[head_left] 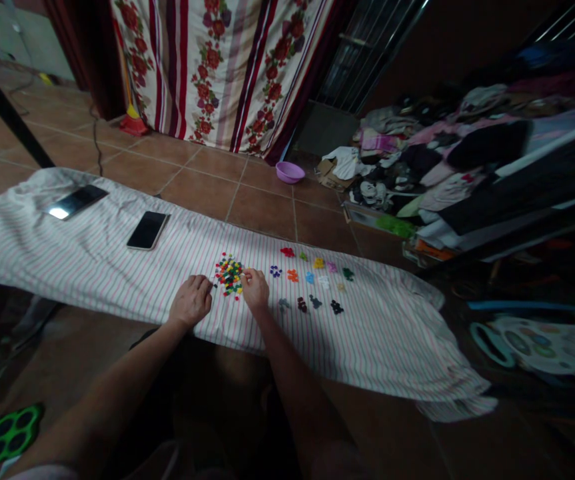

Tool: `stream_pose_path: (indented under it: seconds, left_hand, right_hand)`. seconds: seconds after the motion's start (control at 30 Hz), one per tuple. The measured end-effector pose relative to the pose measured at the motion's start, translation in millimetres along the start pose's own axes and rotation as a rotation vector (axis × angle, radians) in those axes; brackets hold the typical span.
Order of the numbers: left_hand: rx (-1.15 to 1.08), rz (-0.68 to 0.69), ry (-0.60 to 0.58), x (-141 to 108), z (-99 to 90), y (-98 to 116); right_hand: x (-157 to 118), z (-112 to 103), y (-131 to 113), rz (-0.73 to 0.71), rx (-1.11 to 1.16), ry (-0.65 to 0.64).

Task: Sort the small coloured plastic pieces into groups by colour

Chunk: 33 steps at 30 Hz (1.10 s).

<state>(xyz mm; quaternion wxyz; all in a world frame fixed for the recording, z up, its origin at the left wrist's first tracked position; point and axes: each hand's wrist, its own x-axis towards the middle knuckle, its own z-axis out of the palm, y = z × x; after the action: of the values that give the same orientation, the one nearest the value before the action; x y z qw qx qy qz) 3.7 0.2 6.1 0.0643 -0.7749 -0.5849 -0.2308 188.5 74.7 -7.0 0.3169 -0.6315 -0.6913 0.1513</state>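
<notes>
A mixed pile of small coloured pieces (229,275) lies on a striped cloth (187,247). My left hand (192,300) rests at the pile's left edge, its fingers bent and pressed together; whatever is under them is too small to tell. At the pile's right edge my right hand (256,288) pinches a tiny whitish piece. Right of it, small groups sorted by colour lie in rows, among them red (287,252), purple (276,271), orange (292,275), blue (310,277), yellow (318,263), dark green (348,274) and black (336,307).
Two phones, one dark (148,231) and one reflecting light (78,202), lie on the cloth at the left. Beyond it, a purple basin (290,173) stands on the tiled floor. Heaped clothes (417,147) fill the right side, and a floral curtain (207,73) hangs behind.
</notes>
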Motion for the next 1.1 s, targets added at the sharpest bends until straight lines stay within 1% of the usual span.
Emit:
stream_pose_path:
  seconds: [0.23,0.37,0.6,0.67,0.9,1.1]
  left_hand:
    - [0.0,-0.015,-0.007,-1.0,1.1,0.2]
    - [0.005,-0.01,-0.007,-1.3,1.3,0.0]
    - [-0.012,-0.024,0.007,-1.0,-0.2,0.7]
    - [-0.015,-0.021,0.008,-1.2,-0.6,0.8]
    - [-0.022,-0.012,0.002,-0.4,-0.6,-0.4]
    - [-0.003,0.015,0.018,-0.4,-0.9,-0.5]
  right_hand:
    - [-6.0,6.2,11.7,-0.042,0.178,0.123]
    - [-5.5,9.6,14.8,-0.001,0.226,0.165]
    - [-5.2,11.5,19.7,0.08,0.348,0.186]
    - [-5.3,10.2,20.7,0.094,0.375,0.185]
    - [-3.3,3.4,20.9,0.154,0.482,0.122]
    - [-6.0,-6.2,18.6,0.131,0.427,0.08]
